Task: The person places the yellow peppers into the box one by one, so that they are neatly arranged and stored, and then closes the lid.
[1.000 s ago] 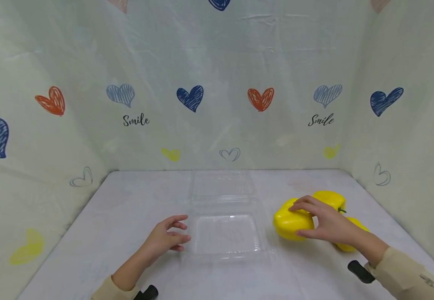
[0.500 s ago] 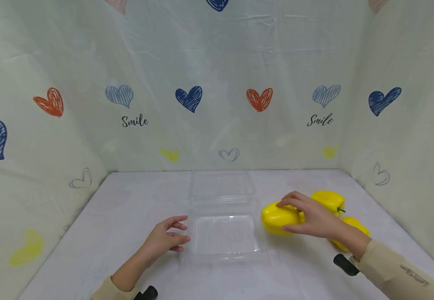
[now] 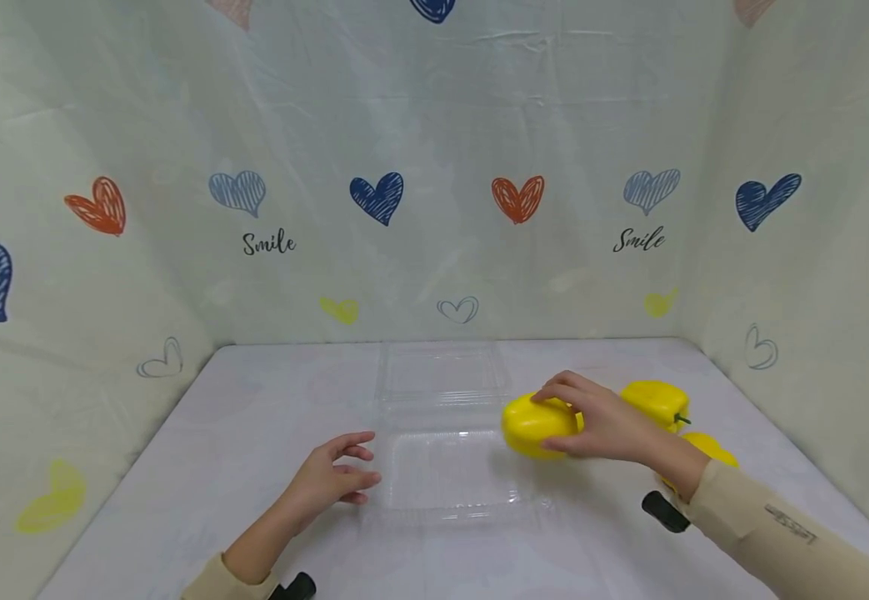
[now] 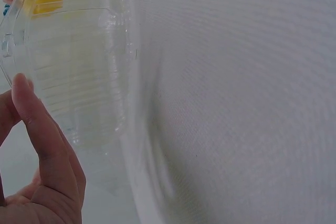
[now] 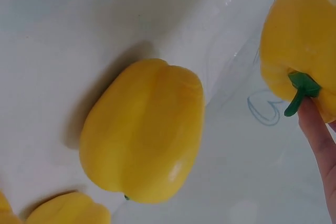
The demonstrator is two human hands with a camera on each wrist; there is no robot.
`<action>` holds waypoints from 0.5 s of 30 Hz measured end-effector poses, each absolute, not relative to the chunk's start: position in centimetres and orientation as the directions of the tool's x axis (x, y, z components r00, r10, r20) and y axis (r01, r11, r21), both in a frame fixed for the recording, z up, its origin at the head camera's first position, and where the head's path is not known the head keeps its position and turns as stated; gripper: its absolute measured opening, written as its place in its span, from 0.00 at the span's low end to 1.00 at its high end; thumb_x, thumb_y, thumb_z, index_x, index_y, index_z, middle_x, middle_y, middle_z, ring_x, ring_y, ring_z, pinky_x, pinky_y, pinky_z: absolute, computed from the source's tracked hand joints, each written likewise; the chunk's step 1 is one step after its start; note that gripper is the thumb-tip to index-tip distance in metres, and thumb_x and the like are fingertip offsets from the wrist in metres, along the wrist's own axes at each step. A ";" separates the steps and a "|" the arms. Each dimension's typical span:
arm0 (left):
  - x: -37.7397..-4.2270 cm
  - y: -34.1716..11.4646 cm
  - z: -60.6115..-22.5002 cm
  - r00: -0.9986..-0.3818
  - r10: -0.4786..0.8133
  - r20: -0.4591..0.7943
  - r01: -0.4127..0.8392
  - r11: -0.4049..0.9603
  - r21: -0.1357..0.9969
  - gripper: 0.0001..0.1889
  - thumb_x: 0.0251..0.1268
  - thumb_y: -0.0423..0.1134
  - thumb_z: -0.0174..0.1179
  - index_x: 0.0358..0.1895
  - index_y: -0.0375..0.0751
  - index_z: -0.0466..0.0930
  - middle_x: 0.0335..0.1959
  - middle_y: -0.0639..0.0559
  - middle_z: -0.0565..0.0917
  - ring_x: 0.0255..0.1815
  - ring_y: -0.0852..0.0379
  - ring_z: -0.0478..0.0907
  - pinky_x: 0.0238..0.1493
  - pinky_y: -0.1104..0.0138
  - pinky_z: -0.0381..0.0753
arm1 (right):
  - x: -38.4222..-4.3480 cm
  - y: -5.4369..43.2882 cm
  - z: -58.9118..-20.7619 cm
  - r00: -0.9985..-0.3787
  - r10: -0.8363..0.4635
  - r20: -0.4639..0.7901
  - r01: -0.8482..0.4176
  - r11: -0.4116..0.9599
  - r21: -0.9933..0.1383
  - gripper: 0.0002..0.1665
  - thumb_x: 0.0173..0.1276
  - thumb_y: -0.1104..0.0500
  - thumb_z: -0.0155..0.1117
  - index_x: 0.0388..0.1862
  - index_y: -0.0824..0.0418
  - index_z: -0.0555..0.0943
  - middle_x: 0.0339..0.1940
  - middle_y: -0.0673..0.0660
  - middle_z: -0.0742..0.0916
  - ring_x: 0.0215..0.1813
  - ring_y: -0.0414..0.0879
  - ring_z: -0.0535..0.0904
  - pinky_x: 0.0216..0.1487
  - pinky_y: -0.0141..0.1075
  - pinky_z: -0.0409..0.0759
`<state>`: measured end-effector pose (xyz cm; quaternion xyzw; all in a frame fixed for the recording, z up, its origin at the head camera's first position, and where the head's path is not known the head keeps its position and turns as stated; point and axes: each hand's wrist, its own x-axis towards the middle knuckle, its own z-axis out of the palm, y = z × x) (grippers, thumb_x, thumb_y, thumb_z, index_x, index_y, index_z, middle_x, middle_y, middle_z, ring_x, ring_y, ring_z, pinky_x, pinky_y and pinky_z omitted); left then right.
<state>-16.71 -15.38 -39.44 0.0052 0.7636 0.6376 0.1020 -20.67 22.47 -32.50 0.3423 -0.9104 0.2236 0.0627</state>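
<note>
My right hand (image 3: 602,421) grips a yellow bell pepper (image 3: 531,425), thumb on the near side and fingers over the top. In the right wrist view this pepper (image 5: 299,30) shows its green stem, with a fingertip beside it. It hangs over the right edge of a clear plastic clamshell container (image 3: 452,475), whose lid (image 3: 441,371) is folded back. At the container's left side is my left hand (image 3: 329,479), thumb and fingers spread apart and holding nothing. The left wrist view has its thumb tip (image 4: 21,82) right at the container's rim.
More yellow bell peppers lie to the right on the white table: one at the back (image 3: 655,402), and another (image 3: 711,448) partly behind the right forearm. A heart-printed curtain (image 3: 449,125) encloses the back and sides.
My right hand has carried the yellow bell pepper leftward and up, from beside the other peppers to the container's right edge. The left hand has stayed put.
</note>
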 end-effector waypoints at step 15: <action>-16.6 -15.3 -39.3 -0.978 0.157 -0.139 -0.110 0.178 0.978 0.34 0.51 0.29 0.68 0.64 0.32 0.66 0.49 0.38 0.72 0.32 0.54 0.79 0.32 0.59 0.83 | -21.3 19.6 -32.2 -0.738 -0.607 0.295 -0.673 0.632 -0.384 0.26 0.53 0.47 0.73 0.49 0.54 0.78 0.46 0.46 0.76 0.45 0.42 0.73 0.43 0.36 0.79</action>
